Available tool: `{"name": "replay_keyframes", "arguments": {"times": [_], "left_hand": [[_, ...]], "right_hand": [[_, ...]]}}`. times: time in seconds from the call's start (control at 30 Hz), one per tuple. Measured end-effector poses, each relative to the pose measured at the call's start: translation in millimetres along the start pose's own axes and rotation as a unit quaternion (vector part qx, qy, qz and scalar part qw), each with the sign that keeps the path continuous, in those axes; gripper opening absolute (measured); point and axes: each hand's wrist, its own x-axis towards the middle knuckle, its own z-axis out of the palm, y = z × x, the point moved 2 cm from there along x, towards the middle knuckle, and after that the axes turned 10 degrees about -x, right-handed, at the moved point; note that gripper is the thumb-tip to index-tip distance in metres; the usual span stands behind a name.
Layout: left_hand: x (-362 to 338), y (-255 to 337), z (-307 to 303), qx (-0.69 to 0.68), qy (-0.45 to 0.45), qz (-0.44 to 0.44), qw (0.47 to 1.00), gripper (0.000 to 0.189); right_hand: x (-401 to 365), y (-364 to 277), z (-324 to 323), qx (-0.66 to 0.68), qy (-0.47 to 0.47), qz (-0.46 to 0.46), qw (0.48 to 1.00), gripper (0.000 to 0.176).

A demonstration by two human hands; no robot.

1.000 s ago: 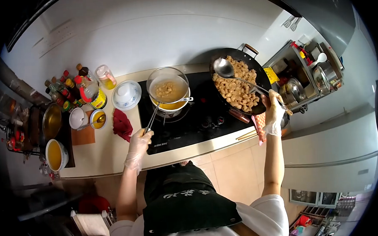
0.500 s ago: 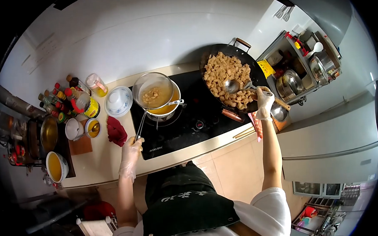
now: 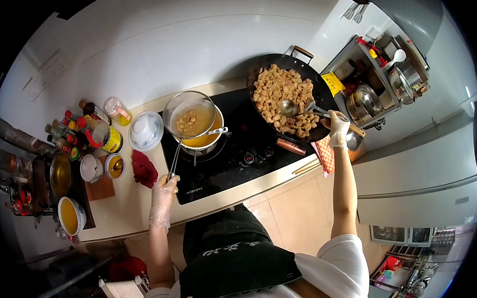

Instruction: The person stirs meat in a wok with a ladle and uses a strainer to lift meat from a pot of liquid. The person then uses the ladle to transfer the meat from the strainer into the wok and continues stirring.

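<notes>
My gloved left hand [image 3: 165,195] is wrapped round the long metal handle of a mesh strainer [image 3: 200,107]. The strainer hangs over a white pot [image 3: 206,149] of yellowish liquid, with a small heap of brown pieces [image 3: 188,121] in its mesh. To the right, my gloved right hand [image 3: 339,127] grips the handle of a ladle [image 3: 288,108]. The ladle's bowl rests among many browned chunks of food [image 3: 278,87] in a large black wok [image 3: 324,94]. A wooden side handle [image 3: 291,146] of the wok points toward me.
Pot and wok stand on a black cooktop [image 3: 213,178]. On the left counter are a lidded white bowl [image 3: 145,131], a dark red cloth [image 3: 143,168], several sauce bottles [image 3: 94,111] and a bowl of yellow liquid [image 3: 72,216]. A rack of pans [image 3: 365,102] stands right of the wok.
The whole view has shifted slightly. The strainer stays over the pot, and the ladle's bowl stays among the chunks in the wok; both hands keep their grips.
</notes>
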Motion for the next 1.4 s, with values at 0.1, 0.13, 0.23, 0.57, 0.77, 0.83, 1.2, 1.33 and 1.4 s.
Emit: {"name": "replay_keyframes", "arguments": {"times": [0.1,0.13,0.23,0.57,0.77,0.83,1.2,1.33,1.4], "left_hand": [[0.2,0.5,0.0,0.012,0.005,0.0,1.0,0.016],[0.3,1.0,0.1,0.02,0.008,-0.002,1.0,0.015],[1.5,1.0,-0.2,0.033,0.018,-0.006,0.999,0.016],[1.6,-3.0,-2.5,0.032,0.008,-0.003,0.999,0.016],[-4.9,2.3,0.0,0.04,0.008,-0.011,0.999,0.016],[-7.8,5.1,0.5,0.045,0.01,-0.014,0.999,0.016],[-7.9,5.9,-2.2,0.055,0.008,-0.001,0.998,0.019],[-3.8,1.8,-4.3,0.053,0.001,0.003,0.999,0.02],[0.2,-3.4,-4.8,0.05,-0.005,0.02,0.999,0.021]], "right_hand": [[1.2,4.9,-2.4,0.01,-0.002,-0.001,1.0,0.013],[2.3,7.2,-3.3,0.012,-0.005,-0.005,1.0,0.013],[3.4,11.3,-5.6,0.019,-0.01,-0.014,1.0,0.013],[-4.5,12.0,-4.3,0.034,0.007,0.003,0.999,0.009],[-14.9,31.2,-11.7,0.116,0.026,0.012,0.993,0.008],[-23.7,34.7,-11.1,0.12,0.049,0.019,0.991,0.008],[-40.5,18.9,-21.5,0.16,0.06,-0.014,0.985,0.009],[-51.7,-7.1,-15.7,0.132,0.048,-0.038,0.989,0.012],[-63.8,-24.0,-7.0,0.139,0.041,-0.053,0.988,0.014]]}}
